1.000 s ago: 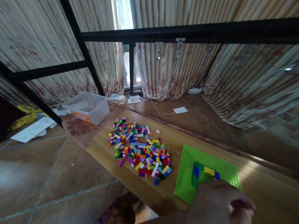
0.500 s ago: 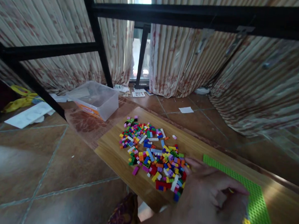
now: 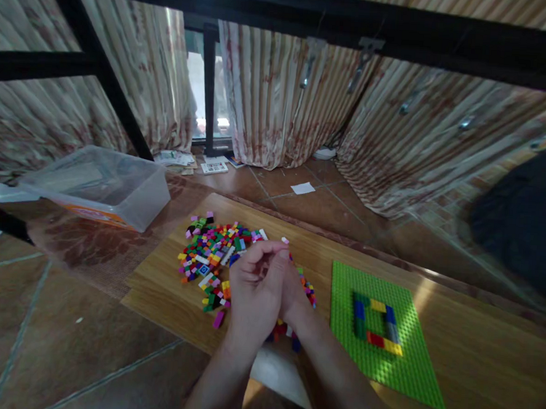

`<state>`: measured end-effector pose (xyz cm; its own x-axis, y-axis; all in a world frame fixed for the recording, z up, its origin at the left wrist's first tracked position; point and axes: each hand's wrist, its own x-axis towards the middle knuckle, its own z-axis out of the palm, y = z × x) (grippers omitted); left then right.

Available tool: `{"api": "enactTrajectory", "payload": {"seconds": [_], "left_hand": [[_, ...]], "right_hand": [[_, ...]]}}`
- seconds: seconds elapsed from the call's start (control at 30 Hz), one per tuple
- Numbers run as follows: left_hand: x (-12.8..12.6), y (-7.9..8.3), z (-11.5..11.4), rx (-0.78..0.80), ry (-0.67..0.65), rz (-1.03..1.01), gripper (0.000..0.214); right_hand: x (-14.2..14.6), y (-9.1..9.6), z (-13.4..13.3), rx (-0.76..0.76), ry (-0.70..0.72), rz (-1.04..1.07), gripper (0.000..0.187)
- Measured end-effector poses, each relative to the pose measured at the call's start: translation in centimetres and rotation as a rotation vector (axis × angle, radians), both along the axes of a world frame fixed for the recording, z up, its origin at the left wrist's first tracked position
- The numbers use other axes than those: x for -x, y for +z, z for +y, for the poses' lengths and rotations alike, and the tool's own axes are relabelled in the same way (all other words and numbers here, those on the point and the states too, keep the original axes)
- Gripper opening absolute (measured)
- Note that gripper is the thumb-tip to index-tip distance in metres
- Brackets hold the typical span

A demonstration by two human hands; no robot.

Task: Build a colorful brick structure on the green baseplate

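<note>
Both my hands meet over the pile of small colored building bricks (image 3: 214, 250) on the wooden board. My left hand (image 3: 254, 296) is closed, its thumb and fingers curled together. Whatever is between them is hidden. Close against it is my right hand (image 3: 290, 289), its fingers mostly concealed behind the left. A pale pink brick (image 3: 285, 240) lies on the board just past the fingertips. To the right is a green studded baseplate (image 3: 346, 369). Blue, green, yellow, red and grey bricks form a rectangular outline (image 3: 375, 340) on it, with an open middle.
A clear plastic bin (image 3: 148, 191) with an orange label stands beyond the left end of the wooden board (image 3: 166, 284). Black metal bars (image 3: 266, 6) cross above. Books (image 3: 214, 166) and a white paper (image 3: 302, 188) lie on the tiled floor near the curtains.
The view has turned right. A hand that covered much of the baseplate is gone from there, so the brick outline shows. Both hands are now together over the pile.
</note>
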<state>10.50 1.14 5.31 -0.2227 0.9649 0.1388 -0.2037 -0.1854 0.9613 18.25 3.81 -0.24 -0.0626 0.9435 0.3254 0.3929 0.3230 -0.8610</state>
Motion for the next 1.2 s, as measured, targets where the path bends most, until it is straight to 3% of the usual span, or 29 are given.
{"api": "enactTrajectory", "payload": {"seconds": [0.1,0.2,0.3,0.4,0.47,0.57,0.63,0.77,1.0,1.1,1.2], "left_hand": [[0.2,-0.2,0.1,-0.032,-0.013,0.052,0.009],[-0.4,-0.6,0.2,-0.027,-0.053,0.099,0.009],[-2.3,-1.7,0.2,0.025,-0.201,0.13,0.012],[-5.2,-2.8,-0.7,0.148,-0.409,0.081,0.02],[-7.1,-3.1,-1.6,0.29,-0.545,-0.024,0.028],[-9.3,-3.0,-2.7,0.47,-0.69,-0.241,0.034],[-10.1,-2.8,-2.9,0.511,-0.735,-0.335,0.034],[-10.9,-2.6,-2.7,0.503,-0.765,-0.28,0.036],[-12.8,-2.6,-3.4,0.516,-0.813,-0.144,0.026],[-12.9,-2.8,-2.9,0.478,-0.703,-0.083,0.02],[-11.7,-3.3,-1.7,0.332,-0.541,0.178,0.015]], "right_hand": [[-1.4,1.4,-1.2,-0.021,-0.033,0.011,0.02],[-4.2,2.4,-3.2,0.034,-0.268,0.179,0.022],[-7.5,2.7,-5.3,0.095,-0.461,0.484,0.022],[-10.3,2.1,-7.0,0.106,-0.49,0.775,0.019],[-11.6,1.5,-7.8,0.099,-0.48,0.857,0.018],[-12.4,0.7,-8.7,0.094,-0.484,0.826,0.021],[-12.7,0.4,-9.1,0.086,-0.511,0.756,0.022],[-13.9,0.1,-9.7,0.035,-0.562,0.661,0.021],[-17.1,0.2,-10.8,0.019,-0.685,0.68,0.022],[-18.0,0.3,-11.1,0.011,-0.728,0.648,0.029],[-18.8,0.2,-11.3,0.028,-0.835,0.585,0.035]]}}
